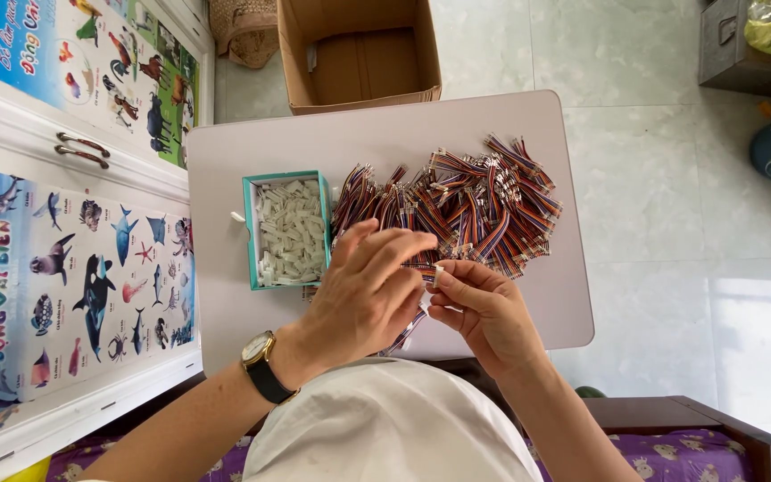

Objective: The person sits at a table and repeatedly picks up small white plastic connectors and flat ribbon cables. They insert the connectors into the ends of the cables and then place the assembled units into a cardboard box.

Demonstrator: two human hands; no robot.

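Nearest the camera, both hands meet just above the near edge of the worktop (385, 134). The right hand (484, 308) pinches a small white connector housing (439, 273) between thumb and forefinger. The left hand (368, 290), a watch (259, 350) on its wrist, closes its fingertips on the end of a multicoloured ribbon cable (406, 330), whose free length hangs down between the two palms. Whether the cable's end is already seated in the housing is hidden behind the left fingers.

To do this step well, I judge that the two parts want to be held close to their tips, square to one another, and pushed straight rather than at an angle, so the thin wires do not buckle. Keeping the work low over the worktop means a dropped piece lands within reach.

Just beyond the hands, on the left, an open teal box (250, 234) holds more white housings. To its right a loose heap of cables (479, 201) spreads across the worktop. Farther off, an open cardboard carton (359, 54) stands on the tiled floor.
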